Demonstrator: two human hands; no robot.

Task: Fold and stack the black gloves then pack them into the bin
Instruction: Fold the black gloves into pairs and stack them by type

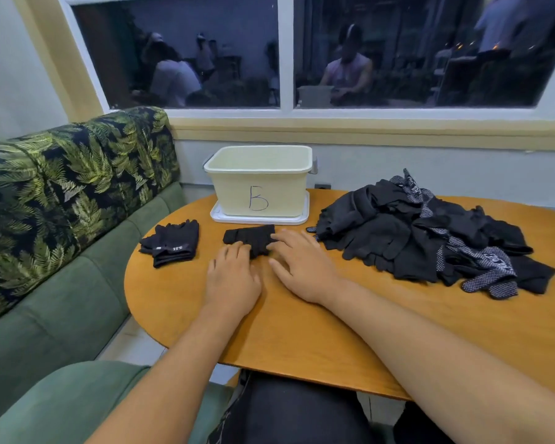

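- Folded glove [249, 240] on bench [302, 331], 6 o'clock of bin [260, 190]; left hand [233, 277] and right hand [298, 267] spread flat, pressing its near edge.
- Judged light, limp; pinch all layers at fold.

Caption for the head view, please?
Left hand and right hand press a folded black glove before the bin marked B; folded stack left, unfolded pile right.

Table [302, 315]: orange wood, rounded end, directly before you.
Sofa [61, 299]: green seat, leaf-print back, on your left.
Window [286, 52]: white frame, dark panes reflecting people, ahead of you.
Wall [430, 168]: pale, under the sill.
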